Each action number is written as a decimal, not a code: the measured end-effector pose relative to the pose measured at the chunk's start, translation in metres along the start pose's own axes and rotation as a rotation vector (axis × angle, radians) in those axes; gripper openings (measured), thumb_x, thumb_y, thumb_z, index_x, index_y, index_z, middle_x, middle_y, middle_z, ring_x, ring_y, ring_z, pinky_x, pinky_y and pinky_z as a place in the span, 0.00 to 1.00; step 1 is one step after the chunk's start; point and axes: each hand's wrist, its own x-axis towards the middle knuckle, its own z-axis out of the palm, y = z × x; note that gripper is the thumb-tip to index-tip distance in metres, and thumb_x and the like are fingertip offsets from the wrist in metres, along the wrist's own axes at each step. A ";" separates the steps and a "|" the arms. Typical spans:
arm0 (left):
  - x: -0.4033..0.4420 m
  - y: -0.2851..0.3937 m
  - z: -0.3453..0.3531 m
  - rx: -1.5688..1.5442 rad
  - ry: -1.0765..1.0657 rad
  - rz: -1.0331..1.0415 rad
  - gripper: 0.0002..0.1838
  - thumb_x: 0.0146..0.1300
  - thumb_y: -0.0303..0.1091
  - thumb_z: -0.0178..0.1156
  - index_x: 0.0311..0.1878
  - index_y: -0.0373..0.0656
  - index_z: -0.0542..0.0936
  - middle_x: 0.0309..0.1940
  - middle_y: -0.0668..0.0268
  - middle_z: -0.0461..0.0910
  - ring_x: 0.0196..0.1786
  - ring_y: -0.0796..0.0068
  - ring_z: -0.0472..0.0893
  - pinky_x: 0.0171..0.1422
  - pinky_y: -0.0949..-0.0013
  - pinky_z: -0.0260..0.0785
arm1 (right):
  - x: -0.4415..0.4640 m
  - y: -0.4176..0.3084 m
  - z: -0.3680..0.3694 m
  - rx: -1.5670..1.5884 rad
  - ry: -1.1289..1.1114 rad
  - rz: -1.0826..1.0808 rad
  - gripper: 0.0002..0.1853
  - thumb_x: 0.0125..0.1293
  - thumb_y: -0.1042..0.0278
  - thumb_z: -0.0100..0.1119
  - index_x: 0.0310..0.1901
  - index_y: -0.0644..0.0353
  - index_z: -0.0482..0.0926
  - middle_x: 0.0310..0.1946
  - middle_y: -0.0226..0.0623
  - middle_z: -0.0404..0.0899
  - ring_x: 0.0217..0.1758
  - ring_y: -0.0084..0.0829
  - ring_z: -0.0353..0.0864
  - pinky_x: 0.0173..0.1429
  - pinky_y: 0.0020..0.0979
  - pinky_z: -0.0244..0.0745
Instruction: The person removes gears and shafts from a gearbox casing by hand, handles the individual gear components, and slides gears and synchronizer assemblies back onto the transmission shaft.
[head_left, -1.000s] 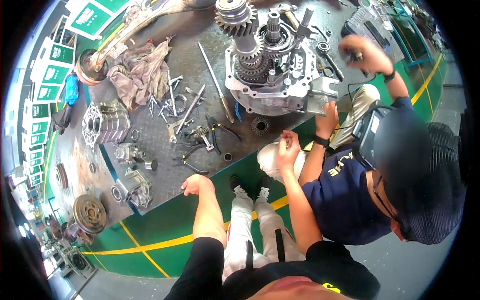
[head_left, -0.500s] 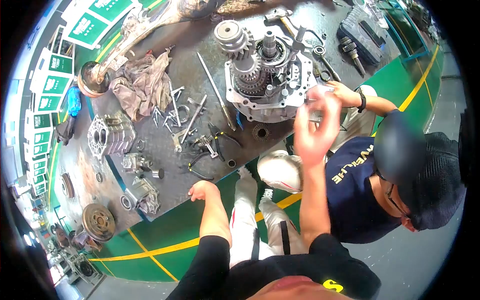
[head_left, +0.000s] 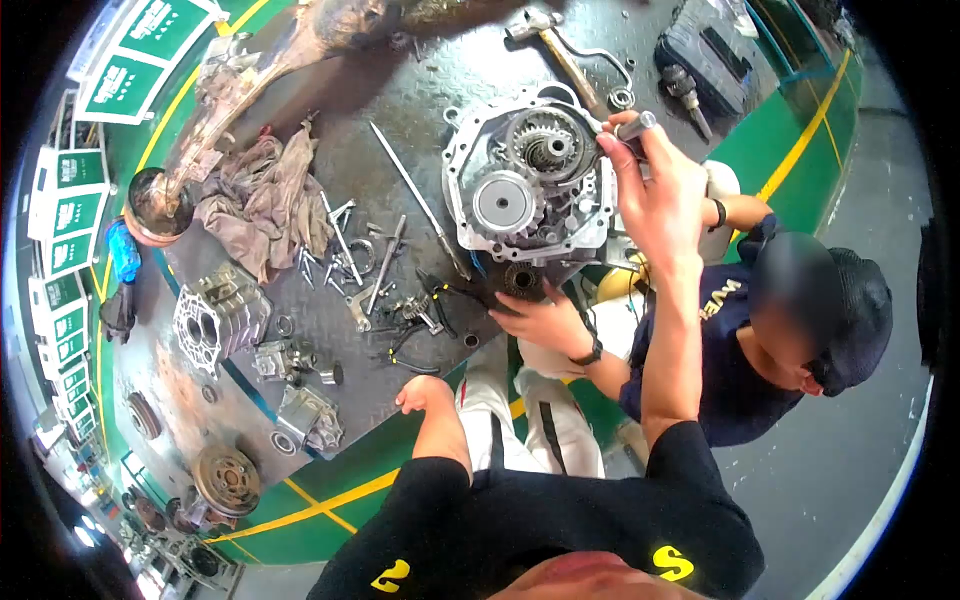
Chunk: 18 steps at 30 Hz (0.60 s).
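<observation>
My right hand (head_left: 660, 195) is raised at the right rim of an open gearbox housing (head_left: 590, 235). Its thumb and fingers close around the upper end of a metal rod (head_left: 636, 125), whose lower part I cannot see. Inside the housing stand a large gear shaft (head_left: 503, 203) and a second geared shaft (head_left: 553, 147). My left hand (head_left: 427, 393) hangs at the bench's front edge, fingers curled, with nothing visible in them. Closest to it lie black-and-yellow pliers (head_left: 412, 362). A co-worker's hand (head_left: 545, 322) reaches to a small toothed ring (head_left: 520, 280) before the housing.
A co-worker (head_left: 720, 330) crouches close on my right. On the bench (head_left: 370, 180) lie a hammer (head_left: 570, 70), a long pry bar (head_left: 415, 195), a rag (head_left: 265, 205), several bolts and small parts, and a finned aluminium casing (head_left: 222, 315). A geared shaft (head_left: 686, 92) lies at the right.
My right hand has moved from in front of the housing up onto the rod and closed on it. The co-worker's hand has come to the toothed ring. The view has shifted.
</observation>
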 end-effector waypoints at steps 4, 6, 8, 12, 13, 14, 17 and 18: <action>0.014 -0.003 0.018 0.052 0.138 0.016 0.28 0.78 0.54 0.33 0.58 0.40 0.73 0.46 0.45 0.85 0.52 0.38 0.83 0.58 0.39 0.73 | 0.016 -0.024 -0.028 0.036 0.073 0.045 0.09 0.65 0.72 0.68 0.44 0.64 0.82 0.33 0.41 0.86 0.32 0.34 0.87 0.37 0.29 0.78; 0.012 -0.003 0.015 0.093 0.170 0.008 0.28 0.78 0.54 0.34 0.58 0.41 0.74 0.46 0.48 0.85 0.51 0.40 0.83 0.57 0.39 0.73 | 0.029 -0.047 -0.044 0.096 0.215 0.068 0.08 0.67 0.72 0.68 0.45 0.65 0.83 0.33 0.36 0.87 0.31 0.22 0.85 0.37 0.23 0.76; 0.018 -0.006 0.022 0.091 0.159 0.010 0.28 0.78 0.54 0.35 0.57 0.42 0.74 0.46 0.48 0.85 0.51 0.41 0.83 0.57 0.39 0.74 | 0.047 -0.067 -0.064 0.067 0.271 -0.009 0.09 0.72 0.71 0.63 0.47 0.69 0.82 0.37 0.39 0.88 0.37 0.21 0.83 0.42 0.21 0.77; 0.014 -0.003 0.022 0.167 0.276 0.020 0.27 0.77 0.55 0.36 0.54 0.43 0.76 0.43 0.51 0.86 0.49 0.44 0.84 0.54 0.40 0.75 | 0.071 -0.062 -0.073 0.194 0.335 0.063 0.13 0.76 0.68 0.59 0.50 0.72 0.80 0.41 0.46 0.87 0.45 0.26 0.85 0.48 0.25 0.80; 0.012 -0.002 0.022 0.167 0.262 0.020 0.27 0.77 0.55 0.36 0.54 0.43 0.76 0.43 0.51 0.86 0.49 0.44 0.84 0.54 0.40 0.75 | 0.074 -0.051 -0.070 0.271 0.376 0.067 0.13 0.76 0.69 0.59 0.51 0.72 0.81 0.41 0.46 0.87 0.45 0.27 0.85 0.48 0.25 0.81; 0.013 -0.002 0.020 0.146 0.257 0.019 0.27 0.77 0.56 0.36 0.53 0.44 0.77 0.42 0.51 0.87 0.49 0.44 0.85 0.54 0.41 0.75 | 0.077 -0.042 -0.069 0.353 0.419 0.104 0.09 0.73 0.72 0.62 0.49 0.68 0.82 0.39 0.35 0.87 0.40 0.17 0.81 0.45 0.20 0.78; 0.007 -0.006 0.025 0.132 0.241 0.022 0.27 0.77 0.56 0.36 0.52 0.43 0.77 0.41 0.52 0.87 0.48 0.44 0.85 0.53 0.41 0.75 | 0.081 -0.007 -0.070 0.403 0.441 0.213 0.15 0.75 0.65 0.60 0.52 0.69 0.81 0.43 0.44 0.87 0.43 0.27 0.86 0.47 0.28 0.82; 0.007 -0.008 0.027 0.138 0.251 0.032 0.28 0.77 0.56 0.36 0.52 0.43 0.77 0.41 0.51 0.87 0.48 0.44 0.85 0.53 0.41 0.75 | 0.083 0.005 -0.071 0.408 0.456 0.272 0.15 0.75 0.63 0.60 0.52 0.69 0.81 0.43 0.44 0.87 0.43 0.27 0.86 0.46 0.28 0.82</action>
